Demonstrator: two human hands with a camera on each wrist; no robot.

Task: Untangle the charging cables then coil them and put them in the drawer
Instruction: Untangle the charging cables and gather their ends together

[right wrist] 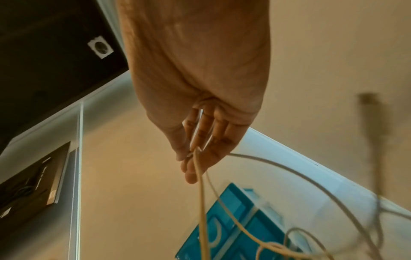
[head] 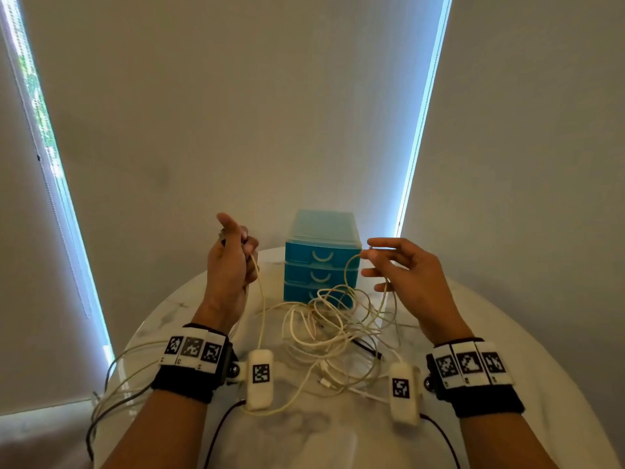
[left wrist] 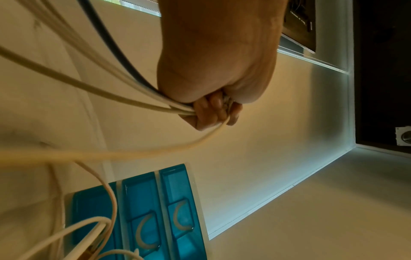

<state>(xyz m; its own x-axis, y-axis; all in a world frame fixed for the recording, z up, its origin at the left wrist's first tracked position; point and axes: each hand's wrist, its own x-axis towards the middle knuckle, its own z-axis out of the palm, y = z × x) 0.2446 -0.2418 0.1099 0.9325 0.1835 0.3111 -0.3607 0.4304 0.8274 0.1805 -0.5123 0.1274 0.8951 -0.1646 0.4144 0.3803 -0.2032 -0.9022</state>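
A tangle of cream-white charging cables (head: 333,328) lies on the round white table (head: 507,340), in front of a small blue three-drawer unit (head: 321,262) with all drawers closed. My left hand (head: 233,255) is raised left of the unit, fingers curled round several cable strands (left wrist: 155,103) that run down to the tangle. My right hand (head: 389,262) is raised to the right of the unit, pinching one cable loop (right wrist: 196,163) between thumb and forefinger, its other fingers spread. The drawer unit (left wrist: 142,211) also shows in both wrist views (right wrist: 233,227).
Closed blinds (head: 236,96) hang behind the table, with bright window strips at left and right. A loose white connector end (head: 326,382) lies on the table near me. Dark and white leads trail off the table's left edge (head: 111,374).
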